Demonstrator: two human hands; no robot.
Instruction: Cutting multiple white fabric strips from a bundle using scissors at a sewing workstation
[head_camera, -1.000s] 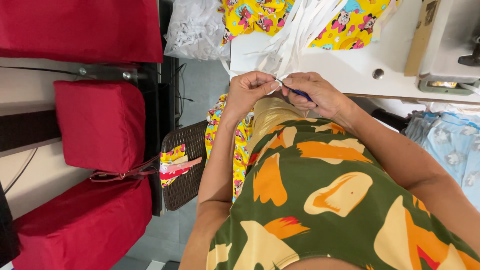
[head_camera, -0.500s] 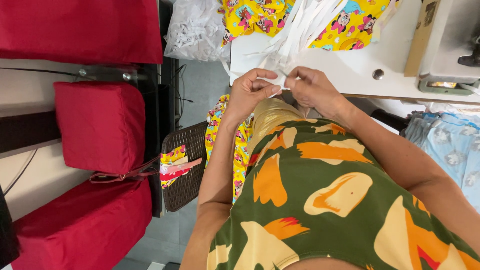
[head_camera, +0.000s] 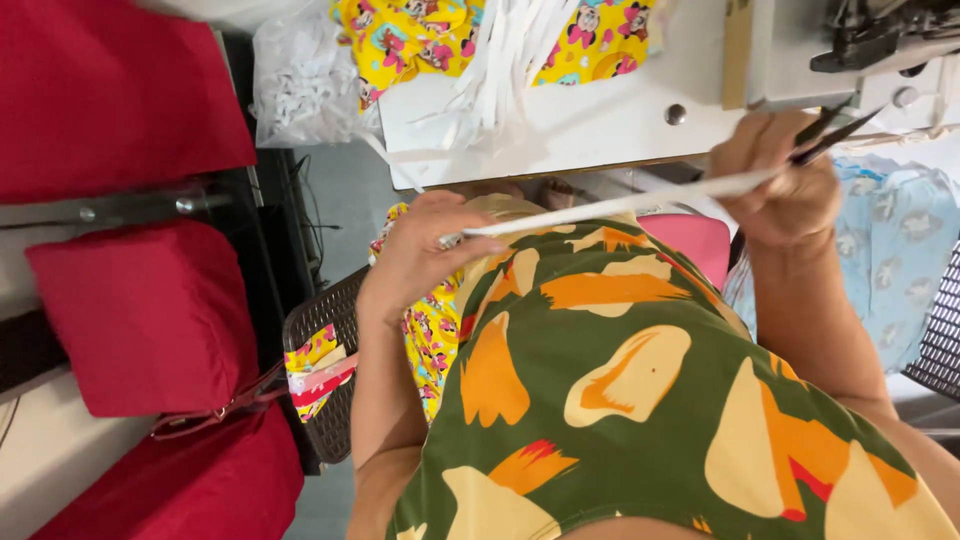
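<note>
A white elastic strip (head_camera: 610, 207) is stretched taut between my two hands in front of my chest. My left hand (head_camera: 425, 250) pinches one end of it low on the left. My right hand (head_camera: 775, 180) grips the other end higher up on the right, and a small dark pair of snips (head_camera: 835, 135) pokes up from the same fist. Behind the strip lies the white sewing table (head_camera: 590, 125) with a bundle of loose white strips (head_camera: 505, 60) on yellow cartoon-print fabric (head_camera: 420, 35).
A sewing machine (head_camera: 880, 35) stands at the table's far right. Red cushions (head_camera: 150, 310) fill the left side. A dark mesh basket (head_camera: 325, 380) with yellow print scraps sits below the table. Pale blue printed cloth (head_camera: 900, 260) hangs at the right, a white plastic bag (head_camera: 305, 80) at top.
My hands, close together a second ago, have pulled apart. The right hand moved up and to the right, drawing the white strip out long and taut.
</note>
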